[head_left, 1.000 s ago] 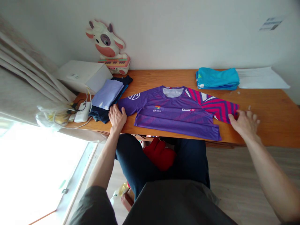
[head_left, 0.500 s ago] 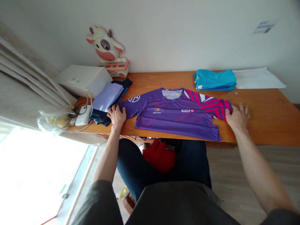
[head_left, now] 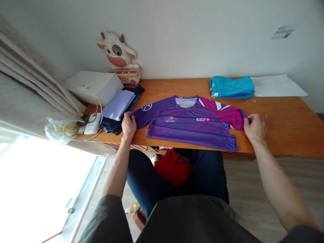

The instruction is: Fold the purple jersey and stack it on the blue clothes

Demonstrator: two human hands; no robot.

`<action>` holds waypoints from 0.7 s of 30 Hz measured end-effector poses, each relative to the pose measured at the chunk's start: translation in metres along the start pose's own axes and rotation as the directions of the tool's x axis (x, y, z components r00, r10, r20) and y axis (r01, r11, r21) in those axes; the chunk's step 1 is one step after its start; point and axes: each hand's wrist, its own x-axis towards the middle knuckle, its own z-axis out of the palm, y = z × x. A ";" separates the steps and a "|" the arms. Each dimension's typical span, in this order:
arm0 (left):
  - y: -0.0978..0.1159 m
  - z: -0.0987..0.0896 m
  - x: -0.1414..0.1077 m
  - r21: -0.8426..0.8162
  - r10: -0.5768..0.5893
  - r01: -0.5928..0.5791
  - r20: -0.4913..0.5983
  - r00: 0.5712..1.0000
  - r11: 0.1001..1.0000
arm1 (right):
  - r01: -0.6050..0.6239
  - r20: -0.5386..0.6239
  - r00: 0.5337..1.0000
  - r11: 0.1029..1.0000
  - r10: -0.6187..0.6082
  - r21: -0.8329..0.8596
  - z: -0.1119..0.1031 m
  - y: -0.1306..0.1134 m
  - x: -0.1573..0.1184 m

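A purple shirt [head_left: 187, 121] with pink and white stripes on its right sleeve lies spread on the wooden table [head_left: 283, 128], collar toward the wall and its lower part folded up. My left hand [head_left: 129, 125] is closed on the end of the plain purple sleeve, beside the stack of folded clothes. At the other side my right hand [head_left: 254, 128] pinches the end of the striped sleeve between thumb and fingers.
Folded clothes [head_left: 118, 104] lie at the left by a white box [head_left: 96, 86], a white power strip [head_left: 92, 124] and a plastic bag [head_left: 60, 130]. A cow toy [head_left: 118, 57] stands behind. Folded blue cloth [head_left: 232, 87] and white paper [head_left: 278, 85] lie at the back right.
Both hands have gone from spread fingers at the sleeve ends to closed grips on them. The left sleeve's end has bunched slightly; the shirt's body lies nearly as before.
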 end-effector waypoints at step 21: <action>0.005 -0.006 0.002 -0.034 0.084 -0.081 0.102 0.991 0.996 | 0.008 0.026 1.000 0.974 -0.014 0.225 -0.005 0.016 0.008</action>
